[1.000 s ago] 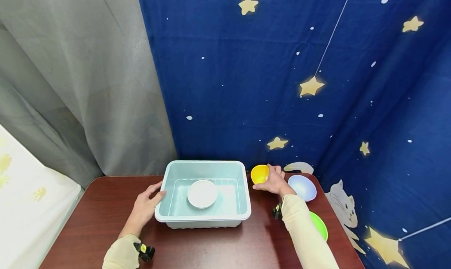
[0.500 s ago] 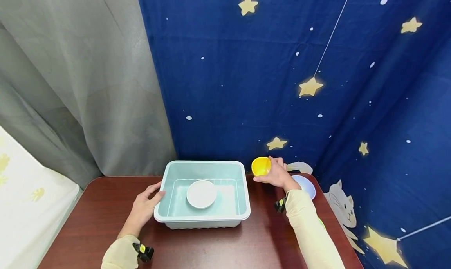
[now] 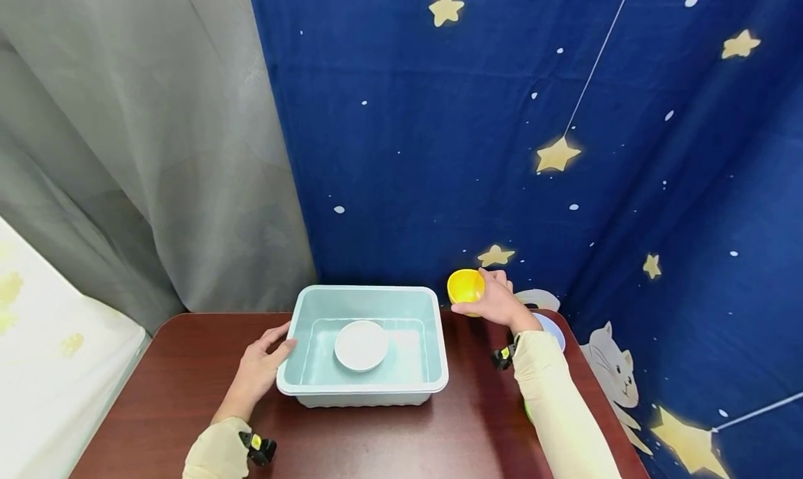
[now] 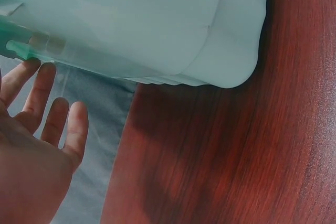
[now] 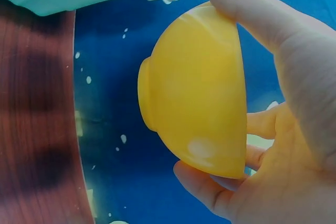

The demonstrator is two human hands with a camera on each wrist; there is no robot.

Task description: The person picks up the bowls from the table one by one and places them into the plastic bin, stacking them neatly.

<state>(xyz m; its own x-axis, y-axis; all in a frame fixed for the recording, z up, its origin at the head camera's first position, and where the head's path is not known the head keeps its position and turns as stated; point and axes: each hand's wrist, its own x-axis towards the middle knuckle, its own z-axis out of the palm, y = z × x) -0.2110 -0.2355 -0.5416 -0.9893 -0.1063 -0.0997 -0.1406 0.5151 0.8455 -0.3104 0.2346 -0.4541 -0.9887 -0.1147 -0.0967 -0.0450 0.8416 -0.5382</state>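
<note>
My right hand point(image 3: 498, 303) grips a yellow bowl point(image 3: 465, 287) by its rim, thumb on one side and fingers on the other. In the right wrist view the bowl point(image 5: 194, 93) is above the table level, its foot ring pointing left. A pale blue-green plastic basin point(image 3: 364, 388) stands on the table, with a round white bowl point(image 3: 361, 346) inside. My left hand point(image 3: 256, 369) rests against the basin's left side. In the left wrist view its fingers point(image 4: 39, 95) are fairly straight, fingertips touching the wall near the rim; the thumb is hidden there.
A lavender bowl point(image 3: 552, 331) is partly hidden behind my right forearm, as is a green bowl point(image 3: 528, 413). The brown wooden table point(image 3: 376, 444) ends at its back edge against a blue star-patterned curtain point(image 3: 401, 151) and a grey curtain point(image 3: 207, 186).
My right hand has lifted the yellow bowl up from the table's back area. The right forearm now covers more of the lavender and green bowls. My left hand and the basin stay put.
</note>
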